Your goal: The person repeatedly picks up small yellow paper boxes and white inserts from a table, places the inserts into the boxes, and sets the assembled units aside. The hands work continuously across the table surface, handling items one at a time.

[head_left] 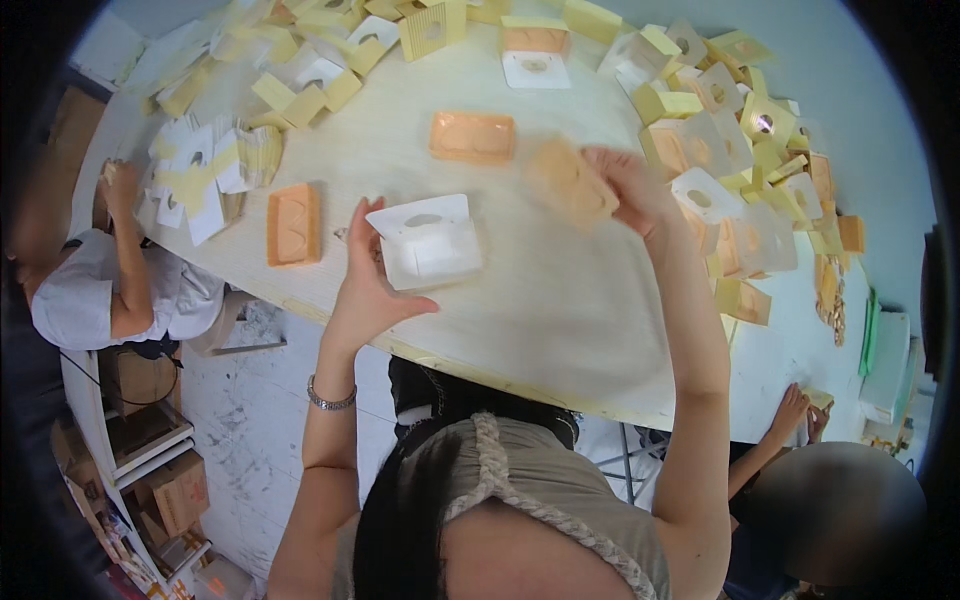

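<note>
My left hand (365, 290) grips a small white carton (432, 250) at its left side, thumb along the near edge and fingertips at the far corner. The carton stands open, its lid with an oval cutout tilted up and its inside showing white. In my right hand (632, 185) an orange moulded insert tray (570, 182) is held by its right end above the table, blurred by motion. Another orange insert tray (472, 137) lies beyond the carton, and one more orange tray (293, 225) rests to the left of my left hand.
Yellow and white boxes (700, 130) heap up at the right, more (310, 75) along the far left. Flat folded cartons (205, 170) are stacked at the left. One open box (535, 52) stands at the back. Co-workers' hands show at left (120, 185) and lower right (800, 410).
</note>
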### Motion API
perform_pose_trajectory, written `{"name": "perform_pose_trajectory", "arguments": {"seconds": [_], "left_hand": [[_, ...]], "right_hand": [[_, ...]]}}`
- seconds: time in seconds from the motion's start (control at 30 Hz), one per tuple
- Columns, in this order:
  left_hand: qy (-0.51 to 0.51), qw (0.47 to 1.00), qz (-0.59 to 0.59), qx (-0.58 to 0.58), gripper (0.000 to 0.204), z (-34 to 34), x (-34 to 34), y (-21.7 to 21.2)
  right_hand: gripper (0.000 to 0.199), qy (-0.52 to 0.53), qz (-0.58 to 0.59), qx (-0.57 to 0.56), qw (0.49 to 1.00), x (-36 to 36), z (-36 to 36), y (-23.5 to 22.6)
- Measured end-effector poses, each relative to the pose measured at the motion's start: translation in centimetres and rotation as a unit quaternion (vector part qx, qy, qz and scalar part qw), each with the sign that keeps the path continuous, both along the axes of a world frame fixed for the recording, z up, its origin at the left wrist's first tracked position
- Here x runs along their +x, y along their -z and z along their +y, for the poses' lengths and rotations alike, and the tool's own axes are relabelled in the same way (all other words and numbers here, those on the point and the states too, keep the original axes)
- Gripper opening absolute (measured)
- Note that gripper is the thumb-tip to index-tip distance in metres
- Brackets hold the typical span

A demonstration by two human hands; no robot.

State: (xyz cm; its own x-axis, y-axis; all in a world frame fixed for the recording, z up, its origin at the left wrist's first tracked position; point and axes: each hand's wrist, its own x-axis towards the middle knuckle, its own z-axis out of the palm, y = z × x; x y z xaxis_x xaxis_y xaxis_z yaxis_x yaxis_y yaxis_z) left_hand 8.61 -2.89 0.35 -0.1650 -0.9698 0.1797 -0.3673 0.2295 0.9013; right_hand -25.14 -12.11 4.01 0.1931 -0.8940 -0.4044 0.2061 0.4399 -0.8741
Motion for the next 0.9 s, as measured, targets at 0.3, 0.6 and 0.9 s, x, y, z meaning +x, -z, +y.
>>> {"name": "perform_pose_trajectory", "arguments": {"seconds": [0.3, 0.6, 0.9], "left_hand": [[-0.004, 0.998, -0.028, 0.049, 0.112, -0.3, -2.5, 1.2], [-0.018, 0.999, -0.016, 0.040, 0.109, -0.3, -2.7, 1.6], [0.038, 0.997, -0.055, 0.026, 0.098, -0.2, -3.3, 1.6]], "right_hand": [[0.028, -0.030, 0.013, 0.097, 0.995, -0.4, 6.1, 3.1], [0.059, -0.093, 0.549, -0.422, 0.716, 1.8, 10.1, 2.8], [0.034, -0.201, 0.594, -0.549, 0.552, 6.2, 12.0, -4.6]]}}
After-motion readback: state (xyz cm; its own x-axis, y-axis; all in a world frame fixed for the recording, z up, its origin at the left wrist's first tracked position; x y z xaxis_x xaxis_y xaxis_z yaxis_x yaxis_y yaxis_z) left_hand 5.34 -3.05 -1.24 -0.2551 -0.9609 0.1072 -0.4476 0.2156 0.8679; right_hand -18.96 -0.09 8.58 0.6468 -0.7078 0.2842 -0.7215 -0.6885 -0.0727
